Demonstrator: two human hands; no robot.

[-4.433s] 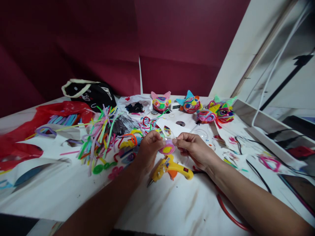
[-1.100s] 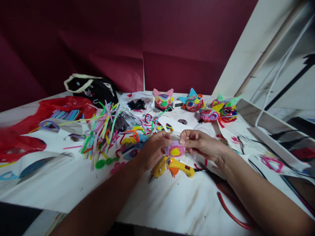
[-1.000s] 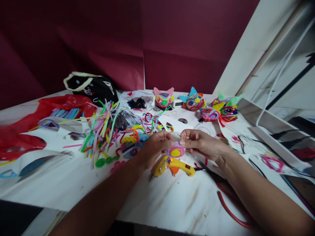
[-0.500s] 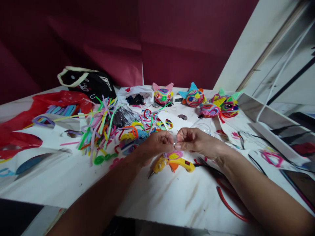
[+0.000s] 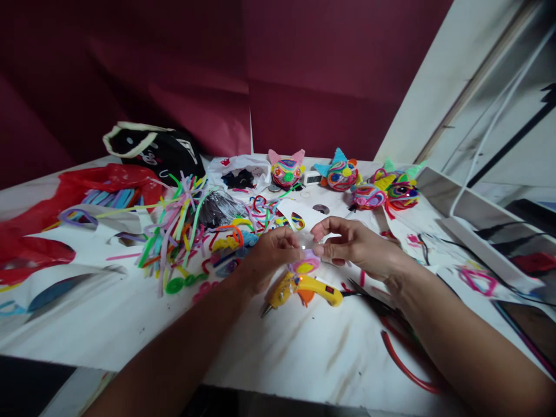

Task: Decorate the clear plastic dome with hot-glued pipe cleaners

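Disc (image 5: 305,266); just below left grip (image 5: 274,252), right grip (image 5: 353,245)

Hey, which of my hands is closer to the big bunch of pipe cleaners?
Left. Your left hand is to the right of the pipe cleaners; your right hand is farther right, past the left one.

The round piece (image 5: 305,266) is pink around a yellow centre, the glue gun (image 5: 320,288) yellow with an orange trigger (image 5: 306,297), the table (image 5: 295,359) white with brown streaks, and the eared figures (image 5: 287,172) along its far edge swirled in many colours.
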